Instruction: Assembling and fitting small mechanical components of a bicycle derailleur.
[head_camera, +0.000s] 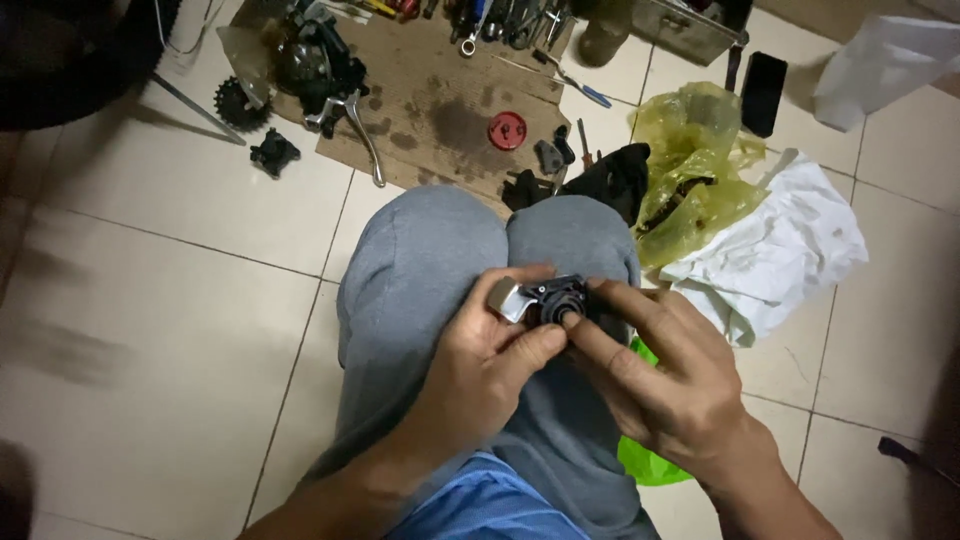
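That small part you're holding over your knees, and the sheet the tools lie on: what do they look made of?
Small part: seems to be metal, a pale grey dull tab beside a black body, perhaps painted or plastic; too small to be sure. Both the left hand and right hand pinch it. Sheet: looks like brown cardboard, matte, with dark oily stains.

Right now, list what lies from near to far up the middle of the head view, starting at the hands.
Left hand and right hand holding a small black-and-silver metal part → grey-trousered knees → round red cap on stained brown cardboard → row of metal hand tools.
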